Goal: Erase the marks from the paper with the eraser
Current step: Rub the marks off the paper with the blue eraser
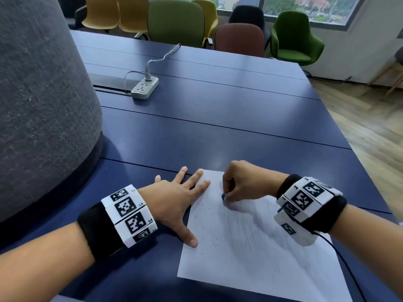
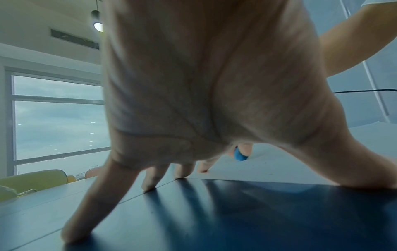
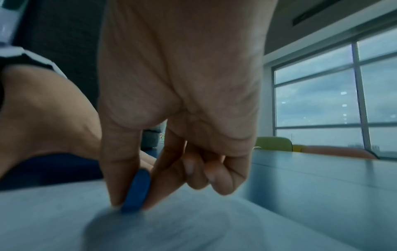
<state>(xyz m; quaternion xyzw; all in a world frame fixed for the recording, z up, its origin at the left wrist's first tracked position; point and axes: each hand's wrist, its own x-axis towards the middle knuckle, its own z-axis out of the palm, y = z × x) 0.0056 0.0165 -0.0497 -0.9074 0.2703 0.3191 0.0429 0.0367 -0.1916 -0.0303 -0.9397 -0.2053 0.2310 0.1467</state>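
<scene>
At far left we see a grey felt-covered column (image 1: pixel 41 101) rising from the dark blue table (image 1: pixel 218 118), with a white power strip (image 1: pixel 145 88) beside it. Our left hand (image 1: pixel 174 199) lies flat, fingers spread, pinning the left edge of the white paper (image 1: pixel 250 258). Our right hand (image 1: pixel 244 184) pinches the blue eraser (image 1: pixel 224 196) against the sheet's upper part, near grey pencil streaks (image 1: pixel 246 227). Behind stand yellow, green and brown chairs (image 1: pixel 176 22), then windows (image 1: pixel 305 7) and wood flooring (image 1: pixel 370 127) at right.
</scene>
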